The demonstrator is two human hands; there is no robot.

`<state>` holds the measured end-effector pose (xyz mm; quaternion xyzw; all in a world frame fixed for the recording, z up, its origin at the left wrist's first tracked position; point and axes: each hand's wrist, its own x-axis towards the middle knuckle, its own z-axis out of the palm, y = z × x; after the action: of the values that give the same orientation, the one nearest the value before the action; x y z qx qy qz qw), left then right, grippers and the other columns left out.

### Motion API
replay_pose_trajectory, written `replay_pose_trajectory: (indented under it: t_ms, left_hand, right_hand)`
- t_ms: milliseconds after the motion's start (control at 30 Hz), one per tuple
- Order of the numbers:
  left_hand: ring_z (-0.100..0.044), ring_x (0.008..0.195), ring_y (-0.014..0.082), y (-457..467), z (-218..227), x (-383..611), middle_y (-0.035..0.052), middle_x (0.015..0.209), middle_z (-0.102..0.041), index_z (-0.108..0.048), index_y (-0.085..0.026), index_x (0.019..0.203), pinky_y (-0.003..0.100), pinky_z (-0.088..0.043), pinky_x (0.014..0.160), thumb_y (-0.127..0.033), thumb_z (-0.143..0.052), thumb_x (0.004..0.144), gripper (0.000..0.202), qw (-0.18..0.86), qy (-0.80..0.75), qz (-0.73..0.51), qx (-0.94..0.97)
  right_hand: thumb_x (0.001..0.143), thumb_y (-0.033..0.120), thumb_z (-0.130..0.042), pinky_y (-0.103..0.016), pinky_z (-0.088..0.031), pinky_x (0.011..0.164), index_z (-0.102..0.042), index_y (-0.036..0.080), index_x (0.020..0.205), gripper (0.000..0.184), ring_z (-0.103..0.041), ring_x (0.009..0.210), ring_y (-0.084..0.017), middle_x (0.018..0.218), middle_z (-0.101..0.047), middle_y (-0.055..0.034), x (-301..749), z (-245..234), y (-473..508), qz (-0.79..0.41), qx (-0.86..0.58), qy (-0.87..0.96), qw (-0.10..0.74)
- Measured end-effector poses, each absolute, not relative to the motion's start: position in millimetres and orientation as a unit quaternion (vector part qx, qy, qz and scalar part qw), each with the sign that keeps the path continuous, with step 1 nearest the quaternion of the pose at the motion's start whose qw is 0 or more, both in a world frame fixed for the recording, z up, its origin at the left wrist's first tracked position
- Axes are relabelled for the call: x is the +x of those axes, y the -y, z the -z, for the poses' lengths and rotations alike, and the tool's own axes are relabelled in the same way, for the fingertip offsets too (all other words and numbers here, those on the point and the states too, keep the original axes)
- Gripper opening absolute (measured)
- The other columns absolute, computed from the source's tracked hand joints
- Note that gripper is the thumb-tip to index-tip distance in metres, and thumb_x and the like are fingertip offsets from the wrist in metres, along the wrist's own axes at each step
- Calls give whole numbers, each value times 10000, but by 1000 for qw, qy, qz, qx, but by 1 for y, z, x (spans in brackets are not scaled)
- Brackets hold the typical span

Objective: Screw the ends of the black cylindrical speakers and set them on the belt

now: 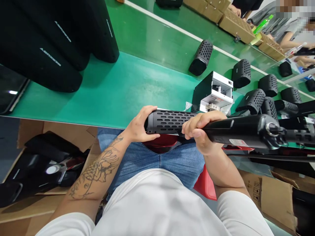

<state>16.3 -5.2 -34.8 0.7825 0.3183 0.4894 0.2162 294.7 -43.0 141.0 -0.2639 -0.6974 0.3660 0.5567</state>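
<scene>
My left hand (pixel 138 126) grips the near end of a black perforated cylinder (pixel 167 122), fingers wrapped around its end. My right hand (pixel 200 131) is closed around the joint where that cylinder meets a long black tool body (pixel 246 131) that runs off to the right. The assembly lies across my lap, above my jeans and a red part (pixel 161 144), at the edge of the green bench (pixel 118 91).
Several black perforated housings (pixel 201 57) lie along the green conveyor on the right, beside a white-and-black device (pixel 216 93). Large black moulded parts (pixel 49 42) stand top left. Cardboard boxes (pixel 31 196) with black parts sit by my left knee. Another person's arms (pixel 292 39) show top right.
</scene>
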Motion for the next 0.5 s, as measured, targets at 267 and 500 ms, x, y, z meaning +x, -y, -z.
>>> replay_pose_trajectory:
  t_ms: [267, 500]
  left_hand:
    - [-729, 1648, 495, 6, 31, 18, 208, 1783, -680, -428, -338, 1946, 703, -668, 1363, -444, -1086, 858, 1276, 203, -300, -501, 786]
    - [-726, 1644, 507, 5, 30, 15, 220, 1775, -681, -439, -319, 1920, 720, -644, 1394, -432, -1119, 801, 1315, 204, -315, -472, 798]
  right_hand:
    - [1035, 495, -1000, -369, -641, 494, -696, 333, 925, 361, -593, 409, -166, 629, -668, 96, 299, -135, 36, -408, -248, 707, 521]
    - [920, 689, -1076, -371, -651, 507, -629, 340, 872, 570, -595, 420, -168, 566, -613, 102, 300, -127, 28, -435, -265, 716, 478]
